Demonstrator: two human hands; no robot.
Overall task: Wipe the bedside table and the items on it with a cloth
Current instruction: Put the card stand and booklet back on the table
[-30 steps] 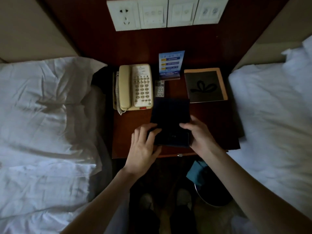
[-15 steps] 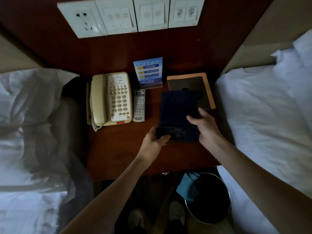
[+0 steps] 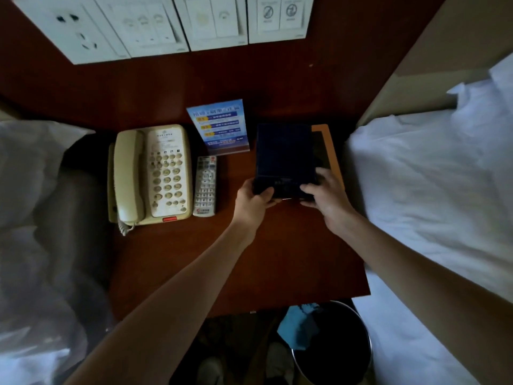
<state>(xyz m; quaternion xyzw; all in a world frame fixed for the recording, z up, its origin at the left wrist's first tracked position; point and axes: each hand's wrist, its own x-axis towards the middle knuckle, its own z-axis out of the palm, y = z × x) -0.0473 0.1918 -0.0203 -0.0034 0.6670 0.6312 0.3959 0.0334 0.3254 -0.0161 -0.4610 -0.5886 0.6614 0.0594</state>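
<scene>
Over the tan-edged pad [image 3: 331,151], both hands grip a dark folder [image 3: 284,154].

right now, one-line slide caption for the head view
Both hands, left hand and right hand, hold a dark folder over the tan-edged pad on the bedside table.

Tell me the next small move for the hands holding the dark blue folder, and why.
Probably lower the dark blue rectangular folder flat onto the tan-edged pad and let go. Both the left hand and the right hand grip its near edge, and it already overlaps the pad at the wooden bedside table's back right.
</scene>
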